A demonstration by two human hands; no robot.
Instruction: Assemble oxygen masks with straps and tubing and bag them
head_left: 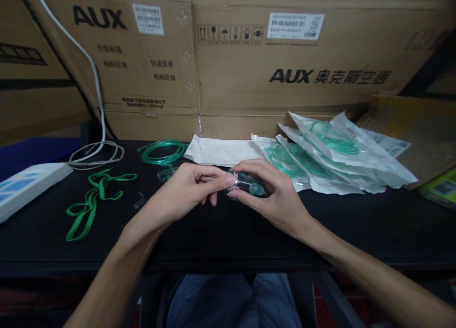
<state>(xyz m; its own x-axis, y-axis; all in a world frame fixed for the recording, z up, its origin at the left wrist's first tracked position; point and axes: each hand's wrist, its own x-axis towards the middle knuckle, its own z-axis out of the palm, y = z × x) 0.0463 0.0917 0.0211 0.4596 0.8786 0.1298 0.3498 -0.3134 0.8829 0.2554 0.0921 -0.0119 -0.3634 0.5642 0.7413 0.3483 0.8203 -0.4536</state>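
Note:
My right hand (272,192) curls around a clear, green-tinted plastic mask (251,184), thumb below and fingers above. My left hand (188,188) meets it from the left, with the thumb and fingers pinched at the mask's near edge. The fingers cover much of the mask. Behind my left hand, another clear plastic piece (164,175) shows only in part. A green elastic strap (87,207) lies loosely looped to the left, and a small clear fitting (140,200) rests near my left wrist. Coiled green tubing (162,153) sits beyond that hand.
A flat white packet (224,151) lies at the back of the black table (228,242). Sealed pouches (335,152) with green tubing are piled at right. A white power strip (30,188) and cable (98,81) are at left. Large cardboard boxes (231,90) wall off the back.

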